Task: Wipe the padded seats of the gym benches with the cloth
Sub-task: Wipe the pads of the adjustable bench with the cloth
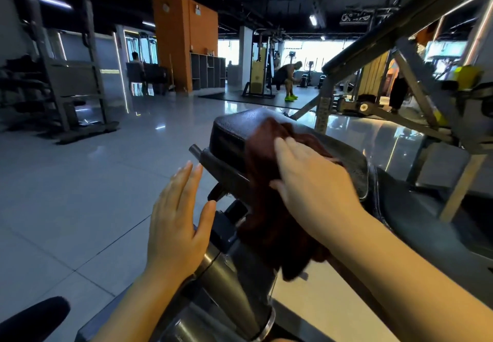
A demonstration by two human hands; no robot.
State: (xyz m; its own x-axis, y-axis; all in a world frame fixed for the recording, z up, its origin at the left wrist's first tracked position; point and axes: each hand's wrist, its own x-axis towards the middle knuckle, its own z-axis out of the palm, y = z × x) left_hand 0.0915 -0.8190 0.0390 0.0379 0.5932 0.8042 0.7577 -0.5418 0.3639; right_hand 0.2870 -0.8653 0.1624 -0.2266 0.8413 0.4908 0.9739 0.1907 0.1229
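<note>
No legible text, brand, number or sign is found. A label strip is seen on the machine post (323,109) at two o'clock, but it is blurred beyond reading.

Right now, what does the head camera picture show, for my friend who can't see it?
A person's right hand presses a dark red cloth flat onto a black padded gym bench seat. The left hand hovers open beside the bench's metal frame, above a shiny grey tiled floor.
</note>
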